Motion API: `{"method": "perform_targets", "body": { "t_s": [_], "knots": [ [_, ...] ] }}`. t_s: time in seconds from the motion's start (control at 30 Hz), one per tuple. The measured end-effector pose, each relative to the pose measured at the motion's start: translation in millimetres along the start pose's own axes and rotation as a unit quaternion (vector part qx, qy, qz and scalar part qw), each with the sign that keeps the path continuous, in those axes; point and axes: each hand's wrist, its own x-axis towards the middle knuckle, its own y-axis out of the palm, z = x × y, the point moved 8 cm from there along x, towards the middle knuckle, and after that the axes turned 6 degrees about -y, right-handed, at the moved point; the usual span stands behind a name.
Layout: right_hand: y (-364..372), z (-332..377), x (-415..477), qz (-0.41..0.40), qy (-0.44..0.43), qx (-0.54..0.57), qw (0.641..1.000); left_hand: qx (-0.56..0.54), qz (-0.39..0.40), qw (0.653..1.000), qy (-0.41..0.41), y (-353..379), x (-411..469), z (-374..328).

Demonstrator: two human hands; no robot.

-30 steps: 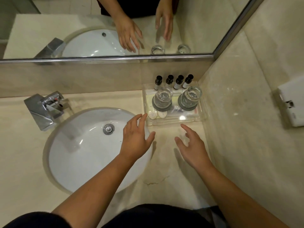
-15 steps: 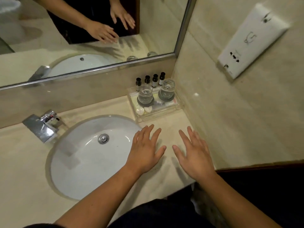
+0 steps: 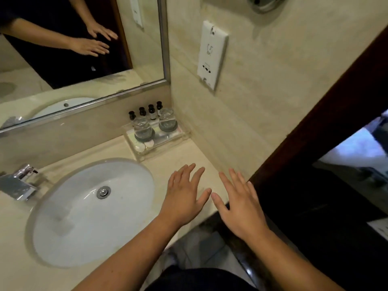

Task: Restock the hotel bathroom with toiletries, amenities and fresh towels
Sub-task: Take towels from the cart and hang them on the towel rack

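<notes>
Toiletry tray (image 3: 159, 150), frame center, looks stocked; L hand (image 3: 184, 198) & R hand (image 3: 243, 208), lower center, spread flat, empty. Fetch towels w/ both.

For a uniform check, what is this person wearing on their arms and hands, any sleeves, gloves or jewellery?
Both forearms are bare to the frame edge. The left hand and right hand show no gloves, rings, watch or bracelet. The mirror reflects a short dark sleeve.
</notes>
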Motion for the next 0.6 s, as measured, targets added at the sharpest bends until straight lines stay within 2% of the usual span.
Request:
{"method": "perform_targets", "body": {
  "t_s": [0.23,0.6],
  "knots": [
    [-35.5,-73.8,-86.5,-0.029,0.003,0.024,0.999,0.017,0.006,1.0,0.02,40.2,-31.9,-96.9],
    [-110.7,-231.6,-222.5,-0.09,0.096,0.043,0.99,-0.039,0.002,0.994,0.107,86.0,-74.3,-298.9]
  ]
}}
